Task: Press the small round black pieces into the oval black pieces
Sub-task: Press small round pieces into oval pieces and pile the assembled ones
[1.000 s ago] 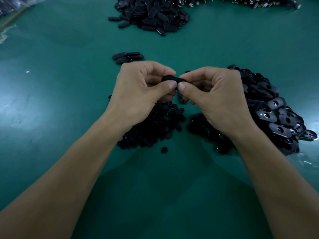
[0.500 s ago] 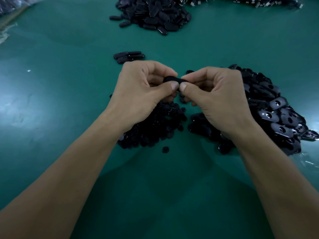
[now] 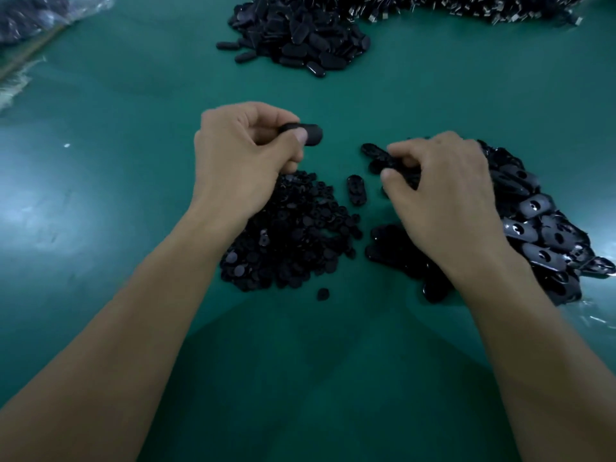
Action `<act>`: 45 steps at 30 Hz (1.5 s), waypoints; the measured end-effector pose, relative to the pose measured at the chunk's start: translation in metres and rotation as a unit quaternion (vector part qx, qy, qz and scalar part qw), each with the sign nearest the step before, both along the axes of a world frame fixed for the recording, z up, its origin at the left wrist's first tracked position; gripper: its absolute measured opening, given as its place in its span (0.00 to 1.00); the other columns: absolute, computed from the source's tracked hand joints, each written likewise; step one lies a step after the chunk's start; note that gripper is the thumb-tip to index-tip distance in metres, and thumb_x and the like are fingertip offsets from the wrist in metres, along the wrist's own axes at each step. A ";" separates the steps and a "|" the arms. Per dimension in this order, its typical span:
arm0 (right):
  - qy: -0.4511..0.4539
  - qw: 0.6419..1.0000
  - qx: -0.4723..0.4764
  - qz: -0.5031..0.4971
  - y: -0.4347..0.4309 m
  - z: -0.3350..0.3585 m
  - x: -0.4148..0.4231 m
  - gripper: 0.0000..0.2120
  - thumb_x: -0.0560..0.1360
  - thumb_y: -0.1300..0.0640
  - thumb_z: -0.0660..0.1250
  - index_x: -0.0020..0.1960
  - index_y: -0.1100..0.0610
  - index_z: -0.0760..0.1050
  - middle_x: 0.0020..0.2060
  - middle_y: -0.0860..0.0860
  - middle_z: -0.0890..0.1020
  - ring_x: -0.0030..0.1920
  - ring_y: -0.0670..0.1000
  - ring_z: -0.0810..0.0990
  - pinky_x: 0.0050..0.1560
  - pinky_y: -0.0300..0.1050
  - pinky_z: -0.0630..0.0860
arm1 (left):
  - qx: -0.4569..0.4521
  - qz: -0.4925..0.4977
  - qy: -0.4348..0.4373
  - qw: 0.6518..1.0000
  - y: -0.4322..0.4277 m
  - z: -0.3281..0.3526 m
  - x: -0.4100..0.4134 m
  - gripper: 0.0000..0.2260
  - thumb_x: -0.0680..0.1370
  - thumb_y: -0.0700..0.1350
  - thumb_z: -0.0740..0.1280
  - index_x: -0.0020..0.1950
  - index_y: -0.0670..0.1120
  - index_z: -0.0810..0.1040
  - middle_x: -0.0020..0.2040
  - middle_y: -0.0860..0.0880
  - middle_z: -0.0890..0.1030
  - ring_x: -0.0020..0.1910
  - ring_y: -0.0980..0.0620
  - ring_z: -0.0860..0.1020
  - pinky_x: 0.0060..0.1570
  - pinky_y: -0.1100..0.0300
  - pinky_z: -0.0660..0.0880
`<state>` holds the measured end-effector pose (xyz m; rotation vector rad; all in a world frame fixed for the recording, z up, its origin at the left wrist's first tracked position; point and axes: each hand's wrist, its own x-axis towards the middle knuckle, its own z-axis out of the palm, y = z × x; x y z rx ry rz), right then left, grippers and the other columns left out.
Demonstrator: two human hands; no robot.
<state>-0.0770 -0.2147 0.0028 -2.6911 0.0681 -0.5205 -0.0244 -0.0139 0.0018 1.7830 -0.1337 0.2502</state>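
My left hand (image 3: pixel 246 158) holds one oval black piece (image 3: pixel 310 135) between thumb and fingers, above the green table. My right hand (image 3: pixel 443 191) lies on the left edge of the heap of oval pieces with holes (image 3: pixel 533 225). Its thumb and curled fingers pinch an oval piece (image 3: pixel 398 165) there. A heap of small round black pieces (image 3: pixel 293 235) sits under my left wrist. One loose oval piece (image 3: pixel 356 191) lies between the two heaps. A single round piece (image 3: pixel 322 294) lies in front of the round heap.
A larger heap of oval pieces (image 3: pixel 300 38) lies at the far middle of the green table (image 3: pixel 116 195), with small metal parts (image 3: pixel 466 8) behind it to the right. A clear plastic bag (image 3: pixel 30 18) sits at the far left corner.
My hands have come apart. The left hand carried the oval piece up and to the left, and the right hand dropped onto the heap of oval pieces on the right.
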 end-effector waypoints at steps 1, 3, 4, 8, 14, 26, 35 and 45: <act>0.029 0.998 -0.042 -0.029 -0.003 0.000 0.000 0.18 0.80 0.48 0.65 0.67 0.53 0.77 0.57 0.57 0.77 0.62 0.59 0.71 0.64 0.54 0.67 | 0.010 0.020 0.002 1.000 0.003 0.000 0.005 0.05 0.75 0.42 0.75 0.44 0.51 0.82 0.34 0.53 0.85 0.35 0.52 0.85 0.42 0.57 0.83; 0.090 0.991 -0.077 -0.067 -0.005 0.001 -0.001 0.20 0.80 0.45 0.64 0.68 0.54 0.77 0.60 0.59 0.74 0.65 0.62 0.67 0.64 0.57 0.65 | 0.042 0.053 -0.002 0.998 0.006 0.001 0.015 0.06 0.75 0.42 0.75 0.45 0.52 0.80 0.32 0.55 0.84 0.34 0.55 0.84 0.39 0.61 0.81; 0.116 0.987 -0.083 -0.073 -0.005 0.002 -0.001 0.20 0.80 0.45 0.64 0.68 0.54 0.77 0.61 0.60 0.74 0.65 0.63 0.67 0.64 0.58 0.65 | 0.061 0.066 -0.005 0.996 0.005 0.000 0.018 0.08 0.76 0.42 0.74 0.46 0.54 0.79 0.31 0.55 0.84 0.33 0.57 0.84 0.39 0.62 0.81; 0.135 0.985 -0.088 -0.063 -0.006 0.002 -0.002 0.16 0.80 0.48 0.65 0.66 0.51 0.77 0.60 0.57 0.75 0.65 0.63 0.68 0.63 0.57 0.65 | 0.119 0.089 0.011 0.989 0.001 -0.007 0.030 0.07 0.76 0.45 0.73 0.47 0.56 0.78 0.39 0.54 0.84 0.42 0.57 0.83 0.46 0.63 0.79; 0.103 0.991 -0.066 -0.058 -0.005 0.004 -0.003 0.11 0.80 0.49 0.66 0.58 0.52 0.82 0.56 0.55 0.79 0.60 0.62 0.74 0.60 0.56 0.71 | 0.167 0.117 0.056 0.977 0.002 -0.009 0.049 0.08 0.74 0.48 0.74 0.53 0.55 0.81 0.38 0.60 0.80 0.46 0.54 0.81 0.50 0.55 0.79; 0.117 0.989 -0.043 -0.074 0.001 0.006 -0.006 0.11 0.78 0.51 0.66 0.58 0.52 0.78 0.51 0.51 0.73 0.59 0.60 0.74 0.60 0.56 0.66 | 0.266 0.142 0.077 0.950 0.003 -0.020 0.059 0.08 0.75 0.56 0.74 0.53 0.58 0.83 0.48 0.57 0.81 0.52 0.51 0.80 0.47 0.54 0.70; 0.102 0.993 0.029 -0.042 -0.002 0.016 -0.010 0.06 0.75 0.57 0.74 0.52 0.54 0.81 0.46 0.50 0.79 0.54 0.55 0.79 0.60 0.59 0.76 | 0.287 0.150 0.082 0.943 0.005 -0.013 0.061 0.11 0.77 0.55 0.73 0.58 0.57 0.81 0.52 0.56 0.80 0.55 0.49 0.80 0.52 0.51 0.73; 0.038 0.997 0.037 -0.047 -0.001 0.017 -0.011 0.01 0.78 0.59 0.71 0.48 0.55 0.81 0.40 0.51 0.82 0.42 0.53 0.80 0.50 0.51 0.80 | 0.243 0.036 -0.008 0.969 -0.015 0.000 0.023 0.04 0.77 0.49 0.71 0.44 0.58 0.80 0.38 0.61 0.80 0.43 0.58 0.79 0.51 0.52 0.80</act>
